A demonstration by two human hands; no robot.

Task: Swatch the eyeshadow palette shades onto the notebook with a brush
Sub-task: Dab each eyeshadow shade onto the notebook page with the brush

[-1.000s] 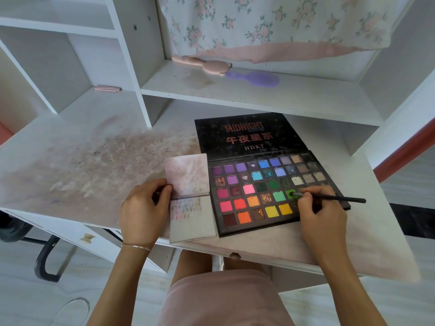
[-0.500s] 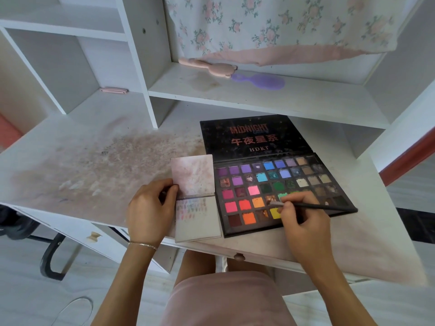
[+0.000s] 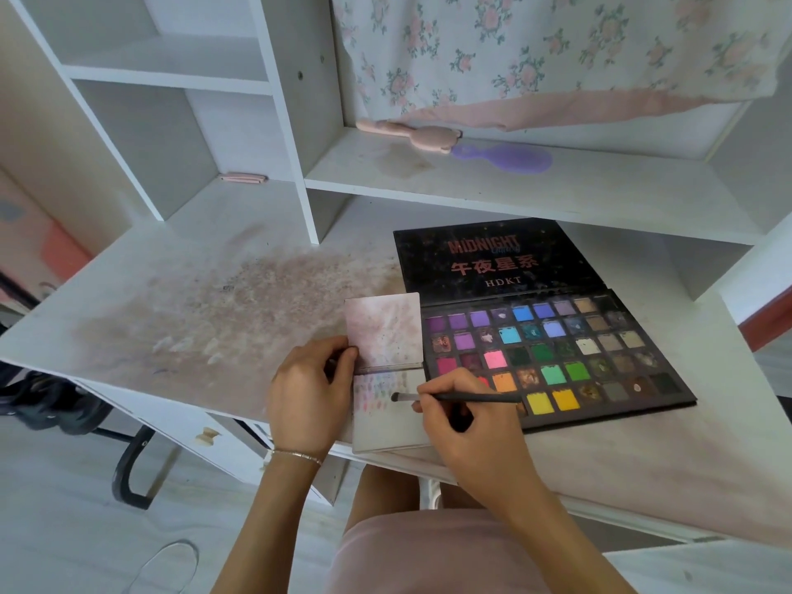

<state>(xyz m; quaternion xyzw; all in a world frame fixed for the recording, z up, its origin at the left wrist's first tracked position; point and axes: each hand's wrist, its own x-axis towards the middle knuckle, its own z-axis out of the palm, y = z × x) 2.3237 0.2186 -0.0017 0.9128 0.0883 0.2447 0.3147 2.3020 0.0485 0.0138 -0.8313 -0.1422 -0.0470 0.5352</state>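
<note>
An open black eyeshadow palette (image 3: pixel 557 358) with several coloured pans lies on the white desk, its lid flat behind it. A small open notebook (image 3: pixel 385 332) lies just left of it; its lower page carries rows of faint colour swatches. My right hand (image 3: pixel 467 426) pinches a thin black brush (image 3: pixel 454 397), and the brush tip sits over the lower page beside the swatches. My left hand (image 3: pixel 308 396) holds the notebook's left edge at the fold, fingers curled on the page.
The desk (image 3: pixel 193 319) is stained with powder to the left. A shelf above holds a pink brush (image 3: pixel 411 135) and a purple comb (image 3: pixel 505 158). A floral cloth (image 3: pixel 557 53) hangs behind. The desk's front edge runs under the notebook; my lap is below.
My right hand has carried the brush left from the green pans of the palette to the notebook's lower page. My left hand has stayed on the notebook.
</note>
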